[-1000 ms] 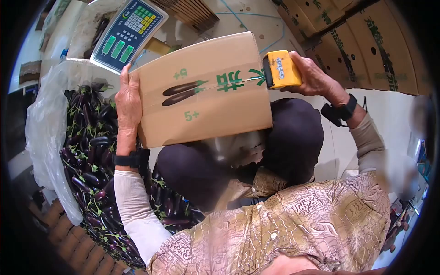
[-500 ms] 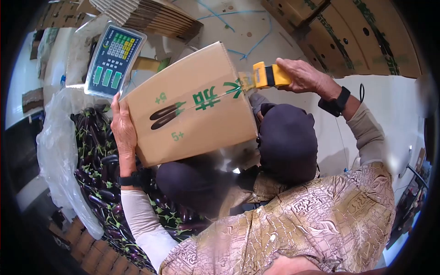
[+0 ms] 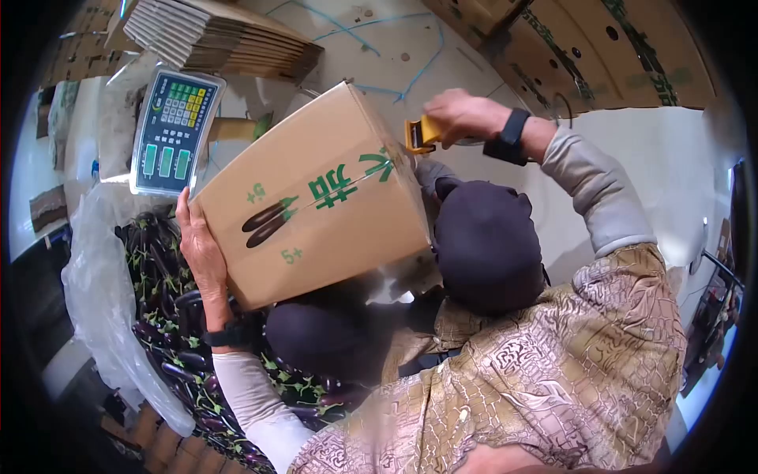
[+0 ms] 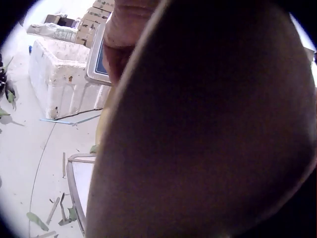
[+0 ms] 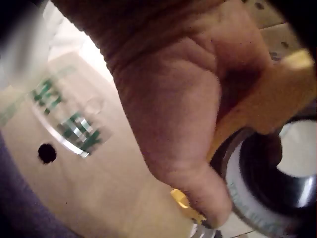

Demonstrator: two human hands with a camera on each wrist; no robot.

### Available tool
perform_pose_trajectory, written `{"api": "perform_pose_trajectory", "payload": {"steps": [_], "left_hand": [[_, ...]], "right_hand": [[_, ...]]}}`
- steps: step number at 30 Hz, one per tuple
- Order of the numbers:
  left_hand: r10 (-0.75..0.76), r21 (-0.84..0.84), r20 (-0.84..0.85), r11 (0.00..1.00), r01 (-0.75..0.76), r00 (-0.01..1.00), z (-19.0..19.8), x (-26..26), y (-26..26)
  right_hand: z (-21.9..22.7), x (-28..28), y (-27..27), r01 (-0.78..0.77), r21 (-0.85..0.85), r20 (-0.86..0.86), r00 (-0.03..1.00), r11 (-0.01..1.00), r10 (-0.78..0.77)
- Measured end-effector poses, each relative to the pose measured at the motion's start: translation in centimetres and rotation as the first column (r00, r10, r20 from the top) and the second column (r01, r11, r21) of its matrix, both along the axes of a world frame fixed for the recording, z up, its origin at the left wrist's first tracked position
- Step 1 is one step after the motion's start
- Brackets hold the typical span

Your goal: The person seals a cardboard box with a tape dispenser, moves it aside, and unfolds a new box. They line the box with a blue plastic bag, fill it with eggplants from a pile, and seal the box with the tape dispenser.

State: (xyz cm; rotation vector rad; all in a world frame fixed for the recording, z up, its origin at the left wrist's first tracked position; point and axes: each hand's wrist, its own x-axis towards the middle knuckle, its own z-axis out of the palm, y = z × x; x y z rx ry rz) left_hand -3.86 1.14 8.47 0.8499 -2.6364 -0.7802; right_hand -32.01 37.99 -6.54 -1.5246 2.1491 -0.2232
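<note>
A cardboard box (image 3: 296,229) printed with green characters and two eggplants lies tilted over the person's knees. Shiny clear tape runs along its upper face toward the right end. The left hand (image 3: 204,249) presses flat along the box's left end, fingers extended toward the far corner. In the left wrist view the shaded box wall (image 4: 208,124) hides most of that hand. Just past the box's right end, the right hand (image 3: 466,114) grips a yellow tape dispenser (image 3: 426,134). Its tape roll (image 5: 257,215) shows below that hand in the right wrist view.
Many eggplants (image 3: 170,340) lie in a heap at the left beside a plastic sheet (image 3: 99,268). A scale display (image 3: 170,130) stands beyond the left hand. Flattened cartons (image 3: 221,39) are stacked at the back; printed boxes (image 3: 600,63) stand at the far right. Blue strap (image 3: 422,71) lies on the floor.
The box has shifted left and turned in the head view, exposing its right end. The right hand has swung the dispenser left, close past that end. The left hand stays at the box's left side.
</note>
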Motion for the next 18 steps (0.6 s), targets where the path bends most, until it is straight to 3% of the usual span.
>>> {"api": "perform_pose_trajectory", "payload": {"steps": [1,2,3,4,5,7,9,10,11,12,13,14,15,16,18], "left_hand": [[-0.011,-0.001,-0.006,1.000,0.011,1.000,0.2,-0.3,0.2],[0.013,-0.001,0.011,1.000,-0.013,1.000,0.6,-0.5,0.6],[0.039,0.001,0.031,0.999,-0.039,0.999,0.8,-0.5,1.0],[0.040,0.005,0.046,0.999,-0.040,0.998,0.9,-0.5,0.9],[0.036,0.005,0.043,0.999,-0.037,0.998,0.9,-0.5,0.9],[0.056,0.015,0.036,0.998,-0.056,0.998,0.8,-0.5,0.9],[0.053,0.024,0.030,0.998,-0.054,0.998,0.4,-0.4,0.7],[0.051,0.034,0.018,0.998,-0.051,0.999,0.4,-0.3,0.6],[0.047,0.031,0.024,0.998,-0.048,0.999,0.6,-0.4,0.6],[0.067,0.027,0.039,0.997,-0.068,0.997,0.7,-0.5,0.9],[0.084,0.023,0.054,0.996,-0.085,0.995,0.7,-0.6,1.1],[0.076,0.023,0.059,0.997,-0.077,0.995,0.7,-0.7,1.1],[0.074,0.033,0.042,0.997,-0.075,0.996,0.6,-0.7,1.2],[0.073,0.043,0.024,0.996,-0.074,0.997,0.6,-0.8,1.1],[0.069,0.054,0.032,0.996,-0.070,0.997,0.8,-0.9,1.3]], "right_hand": [[-1.0,-1.3,2.1,0.076,-0.222,0.086,0.995,0.972,-0.058],[-1.1,-2.3,2.3,0.200,0.143,0.239,0.943,0.969,-0.230],[-1.3,-3.3,2.5,0.239,0.500,0.316,0.844,0.832,-0.433],[-4.3,-4.0,5.1,0.300,0.496,0.433,0.728,0.815,-0.531],[-5.4,-3.9,6.7,0.304,0.495,0.431,0.727,0.814,-0.534],[-7.2,-3.1,8.9,0.416,0.509,0.444,0.623,0.753,-0.644],[-9.4,-1.7,9.7,0.486,0.412,0.428,0.644,0.771,-0.634],[-10.7,-0.7,9.5,0.578,0.271,0.121,0.773,0.770,-0.623],[-11.9,0.0,9.1,0.616,0.105,-0.212,0.781,0.780,-0.588],[-13.2,0.0,8.6,0.481,-0.298,-0.165,0.825,0.825,-0.541],[-8.8,0.3,6.3,0.667,-0.160,0.225,0.743,0.728,-0.631],[-2.3,0.9,3.1,0.773,0.047,0.558,0.505,0.633,-0.658],[0.5,1.8,1.5,0.752,0.114,0.845,0.270,0.649,-0.462],[2.8,2.5,0.1,0.714,0.160,0.979,-0.028,0.682,-0.201],[7.4,3.6,-2.6,0.393,0.089,0.994,-0.089,0.915,-0.058]]}}
